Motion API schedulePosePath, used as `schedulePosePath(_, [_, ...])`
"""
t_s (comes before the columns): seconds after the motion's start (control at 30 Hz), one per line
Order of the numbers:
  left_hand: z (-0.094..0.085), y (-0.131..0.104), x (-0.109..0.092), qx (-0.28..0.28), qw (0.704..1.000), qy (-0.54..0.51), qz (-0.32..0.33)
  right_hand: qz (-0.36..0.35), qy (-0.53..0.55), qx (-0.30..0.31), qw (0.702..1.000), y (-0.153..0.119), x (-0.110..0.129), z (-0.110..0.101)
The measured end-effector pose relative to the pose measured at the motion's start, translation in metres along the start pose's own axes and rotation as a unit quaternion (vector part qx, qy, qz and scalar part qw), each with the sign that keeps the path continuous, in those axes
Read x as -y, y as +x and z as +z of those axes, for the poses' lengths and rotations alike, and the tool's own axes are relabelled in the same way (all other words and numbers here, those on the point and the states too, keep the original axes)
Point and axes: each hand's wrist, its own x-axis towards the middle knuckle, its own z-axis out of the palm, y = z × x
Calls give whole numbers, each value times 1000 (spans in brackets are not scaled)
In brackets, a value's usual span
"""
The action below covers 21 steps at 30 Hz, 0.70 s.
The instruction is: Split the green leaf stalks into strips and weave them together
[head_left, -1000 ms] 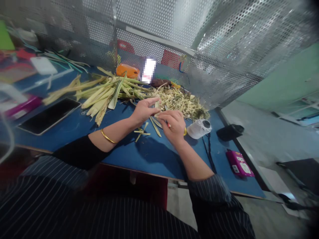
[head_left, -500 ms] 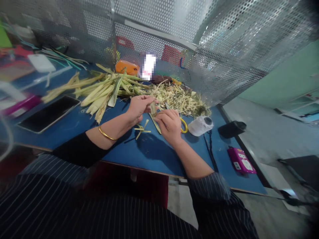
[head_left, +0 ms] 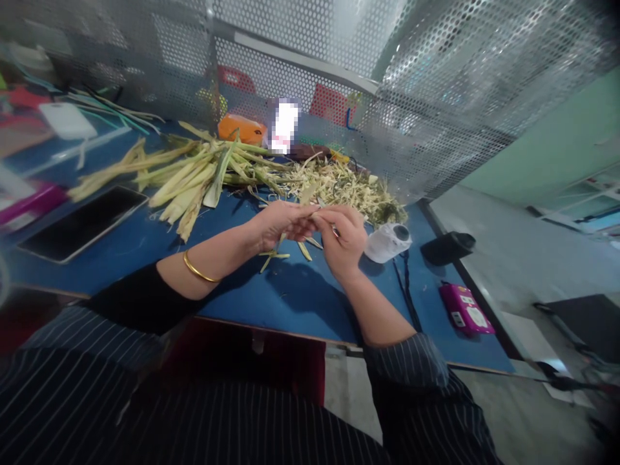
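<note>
My left hand (head_left: 283, 223), gold bangle at its wrist, is closed on a pale strip of corn husk (head_left: 307, 194) whose end sticks up beyond the fingers. My right hand (head_left: 343, 236) pinches at the same spot, its fingertips meeting the left ones. The part of the strip between the fingers is hidden. Beneath the hands, several cut husk pieces (head_left: 276, 255) lie on the blue table (head_left: 295, 297). A bundle of long corn husks (head_left: 188, 177) spreads out to the left. Behind the hands is a heap of shredded husk bits (head_left: 339, 184).
A white thread cone (head_left: 386, 243) and a black thread cone (head_left: 446, 248) are at the right, near a purple packet (head_left: 465, 309). To the left lies a dark phone (head_left: 84, 223). An orange packet (head_left: 241, 129) sits before the perforated metal screen (head_left: 290, 64).
My hands have drawn together, the right moving slightly right and its fingers bunching at the left fingertips. The yellow scissors handle, visible earlier beside my right hand, is now hidden. The view has shifted slightly.
</note>
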Motion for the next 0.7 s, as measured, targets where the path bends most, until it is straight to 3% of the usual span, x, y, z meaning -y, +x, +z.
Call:
schedulePosePath(0.23, [-5,5,-1,-69,997,-10,18,-3,55,55,997,1,0,0])
schedulePosePath(0.47, [-6,6,0,-40,994,-97,-10,-37,-36,71,996,6,-3,-5])
schedulePosePath(0.6, [0,2,3,-102,992,-76,24,-61,-50,103,992,7,-5,-4])
schedulePosePath(0.7, [4,2,6,-139,987,-47,64,-30,-43,109,993,6,-7,-3])
